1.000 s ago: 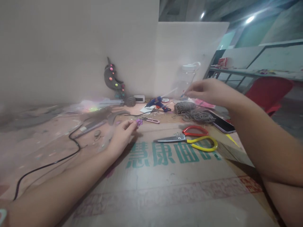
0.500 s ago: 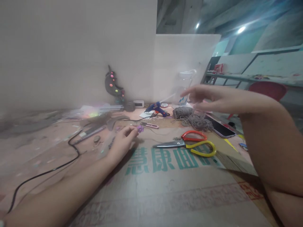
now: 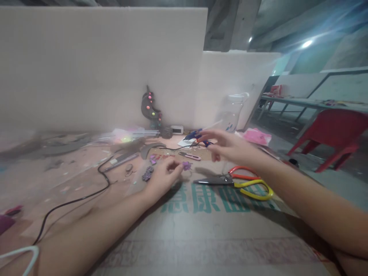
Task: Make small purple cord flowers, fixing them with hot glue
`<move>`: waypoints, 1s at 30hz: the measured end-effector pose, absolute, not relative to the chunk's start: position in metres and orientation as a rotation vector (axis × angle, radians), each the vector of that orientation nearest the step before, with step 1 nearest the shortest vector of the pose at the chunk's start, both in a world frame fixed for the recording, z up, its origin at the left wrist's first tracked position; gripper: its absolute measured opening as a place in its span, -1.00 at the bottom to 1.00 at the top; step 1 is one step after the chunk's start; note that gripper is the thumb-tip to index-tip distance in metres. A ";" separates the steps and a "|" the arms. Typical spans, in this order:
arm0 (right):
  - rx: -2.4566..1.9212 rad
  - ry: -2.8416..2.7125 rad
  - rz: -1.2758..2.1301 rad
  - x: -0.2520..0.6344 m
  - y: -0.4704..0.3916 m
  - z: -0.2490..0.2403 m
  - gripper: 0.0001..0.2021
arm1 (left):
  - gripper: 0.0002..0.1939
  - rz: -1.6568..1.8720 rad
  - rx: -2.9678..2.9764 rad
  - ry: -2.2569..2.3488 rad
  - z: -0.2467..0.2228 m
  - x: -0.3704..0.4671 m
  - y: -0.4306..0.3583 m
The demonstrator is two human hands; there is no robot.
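My left hand [image 3: 165, 176] pinches a small purple flower [image 3: 186, 165] between thumb and fingertips, low over the printed board [image 3: 184, 226]. To its left lie a dark beaded piece [image 3: 147, 173] and purple bits [image 3: 152, 159]. My right hand [image 3: 225, 145] hovers with fingers spread and nothing in them, in front of the blue glue gun [image 3: 193, 135], which it partly covers. Below that hand rest scissors [image 3: 214, 180] with one red and one yellow handle. A pink snipper [image 3: 190, 156] lies between the two hands.
At the back stand a dark crescent ornament [image 3: 149, 109], a small white clock [image 3: 177, 130] and a clear bottle [image 3: 232, 111]. A black cord [image 3: 71, 200] crosses the left side. Pink plastic [image 3: 255, 136] lies at the back right; a red chair [image 3: 330, 130] stands beyond.
My right hand has come down and left, toward the glue gun and my left hand. My left hand still holds the flower. The view has shifted, so things appear farther right.
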State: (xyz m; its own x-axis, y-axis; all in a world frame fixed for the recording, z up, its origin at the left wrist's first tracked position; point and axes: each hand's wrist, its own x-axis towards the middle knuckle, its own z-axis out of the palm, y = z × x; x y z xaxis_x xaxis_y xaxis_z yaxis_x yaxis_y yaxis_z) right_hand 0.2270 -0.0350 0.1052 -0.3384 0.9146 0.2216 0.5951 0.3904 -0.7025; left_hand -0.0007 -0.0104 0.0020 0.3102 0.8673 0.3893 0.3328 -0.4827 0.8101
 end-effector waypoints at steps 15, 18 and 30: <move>-1.189 -2.102 0.991 0.198 -0.006 0.023 -0.75 | -0.82 1.092 2.112 0.941 0.004 0.003 -0.019; -1.266 -2.191 0.847 0.204 -0.006 0.032 -0.77 | -0.80 1.060 2.087 0.951 0.007 0.004 -0.020; -1.269 -2.521 0.951 0.232 -0.001 0.060 -0.41 | -0.81 1.096 2.052 0.974 0.004 0.002 -0.015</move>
